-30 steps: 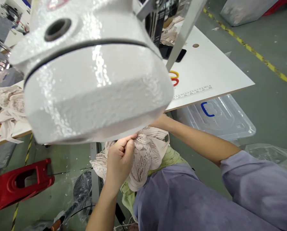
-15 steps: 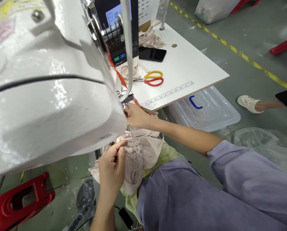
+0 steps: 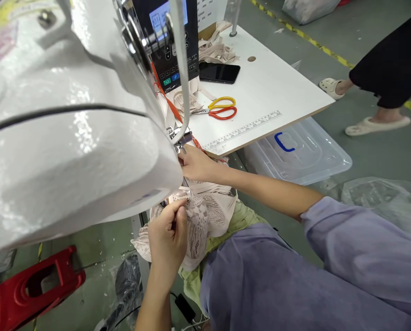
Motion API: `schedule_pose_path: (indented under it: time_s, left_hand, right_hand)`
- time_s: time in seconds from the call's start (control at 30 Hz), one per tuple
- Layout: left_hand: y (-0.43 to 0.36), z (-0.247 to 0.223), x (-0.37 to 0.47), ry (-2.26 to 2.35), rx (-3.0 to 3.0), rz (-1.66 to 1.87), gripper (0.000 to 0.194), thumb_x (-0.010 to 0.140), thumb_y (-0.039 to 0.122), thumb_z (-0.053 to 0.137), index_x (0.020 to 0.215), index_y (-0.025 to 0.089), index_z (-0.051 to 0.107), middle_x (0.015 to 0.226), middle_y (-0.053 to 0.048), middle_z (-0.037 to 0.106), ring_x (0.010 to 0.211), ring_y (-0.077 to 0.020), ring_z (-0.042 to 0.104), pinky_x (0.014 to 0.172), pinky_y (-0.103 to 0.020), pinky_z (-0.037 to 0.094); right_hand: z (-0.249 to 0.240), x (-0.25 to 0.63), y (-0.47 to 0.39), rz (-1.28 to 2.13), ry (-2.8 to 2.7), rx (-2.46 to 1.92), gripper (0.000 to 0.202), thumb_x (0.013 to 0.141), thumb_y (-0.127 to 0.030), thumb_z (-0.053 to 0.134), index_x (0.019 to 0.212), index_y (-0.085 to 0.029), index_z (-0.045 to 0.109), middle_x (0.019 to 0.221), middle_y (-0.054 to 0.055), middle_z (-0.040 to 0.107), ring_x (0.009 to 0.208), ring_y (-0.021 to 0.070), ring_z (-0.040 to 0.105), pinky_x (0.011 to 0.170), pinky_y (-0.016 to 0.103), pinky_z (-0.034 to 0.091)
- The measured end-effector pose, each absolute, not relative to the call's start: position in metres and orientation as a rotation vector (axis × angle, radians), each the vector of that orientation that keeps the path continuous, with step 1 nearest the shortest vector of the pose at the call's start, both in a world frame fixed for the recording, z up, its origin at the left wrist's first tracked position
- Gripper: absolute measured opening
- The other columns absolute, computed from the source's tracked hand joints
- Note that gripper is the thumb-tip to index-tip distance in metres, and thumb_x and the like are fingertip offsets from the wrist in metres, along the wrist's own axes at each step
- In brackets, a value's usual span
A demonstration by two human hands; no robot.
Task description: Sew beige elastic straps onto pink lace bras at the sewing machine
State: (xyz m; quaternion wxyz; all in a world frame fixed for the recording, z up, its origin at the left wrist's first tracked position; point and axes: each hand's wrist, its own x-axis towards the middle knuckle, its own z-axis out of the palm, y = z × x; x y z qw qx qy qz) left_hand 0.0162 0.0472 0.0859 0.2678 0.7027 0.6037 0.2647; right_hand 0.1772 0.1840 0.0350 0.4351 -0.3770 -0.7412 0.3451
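Note:
A beige lace bra (image 3: 196, 230) lies gathered beneath the head of a white sewing machine (image 3: 98, 161), over a green cloth (image 3: 238, 219). My left hand (image 3: 169, 232) is closed, pinching the lace edge between thumb and forefinger. Further up, my right hand (image 3: 201, 165) reaches in beside the needle area, below the metal thread parts (image 3: 181, 135). Its fingers curl inward, and the machine head covers their tips, so what they grip is hidden.
On the white table (image 3: 284, 92) lie scissors (image 3: 222, 108), a phone (image 3: 219, 72) and beige strips (image 3: 217, 49). A control panel (image 3: 170, 50) stands behind the machine. Below are a lidded plastic box (image 3: 305, 154) and a red stool (image 3: 36, 285). Another person's legs (image 3: 391, 69) are at upper right.
My view has shifted slightly, with the table a little further right. Both hands stay almost in place on the work. The other person has stepped further into view.

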Motion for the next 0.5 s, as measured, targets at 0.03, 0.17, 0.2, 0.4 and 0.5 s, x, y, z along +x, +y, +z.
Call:
schedule_pose_path:
  time_s: [0.03, 0.17, 0.2, 0.4, 0.5]
  left_hand:
    - [0.047, 0.086, 0.017, 1.62, 1.906, 0.722, 0.028, 0.098, 0.027, 0.051, 0.111, 0.022, 0.076, 0.093, -0.005, 0.08, 0.08, -0.0195, 0.075, 0.068, -0.027, 0.057]
    - [0.048, 0.086, 0.021, 1.592, 1.941, 0.74, 0.027, 0.098, 0.026, 0.052, 0.11, 0.02, 0.076, 0.09, -0.006, 0.079, 0.081, -0.0197, 0.075, 0.069, -0.026, 0.058]
    - [0.048, 0.086, 0.022, 1.589, 1.947, 0.74, 0.027, 0.098, 0.026, 0.052, 0.109, 0.02, 0.076, 0.088, -0.006, 0.079, 0.079, -0.0195, 0.075, 0.068, -0.026, 0.057]
    - [0.05, 0.087, 0.029, 1.573, 1.961, 0.735, 0.026, 0.098, 0.026, 0.053, 0.106, 0.019, 0.076, 0.077, -0.003, 0.076, 0.066, -0.0167, 0.072, 0.062, -0.024, 0.054]
    - [0.049, 0.086, 0.031, 1.561, 1.963, 0.737, 0.025, 0.098, 0.026, 0.053, 0.106, 0.019, 0.075, 0.081, -0.004, 0.077, 0.068, -0.0163, 0.072, 0.062, -0.023, 0.054]
  right_hand:
    - [0.035, 0.178, 0.184, 0.865, -1.839, -0.929, 0.01, 0.079, -0.013, 0.06, 0.087, -0.017, 0.058, 0.105, 0.007, 0.06, 0.092, 0.0187, 0.055, 0.078, 0.031, 0.043]
    - [0.037, 0.179, 0.186, 0.897, -1.828, -0.912, 0.012, 0.076, -0.012, 0.06, 0.085, -0.017, 0.055, 0.101, 0.006, 0.059, 0.089, 0.0174, 0.053, 0.076, 0.03, 0.042]
    - [0.037, 0.179, 0.187, 0.905, -1.827, -0.911, 0.013, 0.075, -0.011, 0.061, 0.084, -0.018, 0.054, 0.099, 0.005, 0.059, 0.089, 0.0173, 0.053, 0.076, 0.029, 0.042]
    - [0.039, 0.183, 0.189, 0.898, -1.836, -0.886, 0.016, 0.073, -0.009, 0.06, 0.076, -0.019, 0.048, 0.092, 0.005, 0.056, 0.091, 0.0184, 0.053, 0.075, 0.029, 0.042]
    - [0.037, 0.185, 0.189, 0.897, -1.843, -0.885, 0.015, 0.074, -0.009, 0.06, 0.077, -0.019, 0.049, 0.091, 0.004, 0.056, 0.09, 0.0183, 0.053, 0.075, 0.029, 0.042]
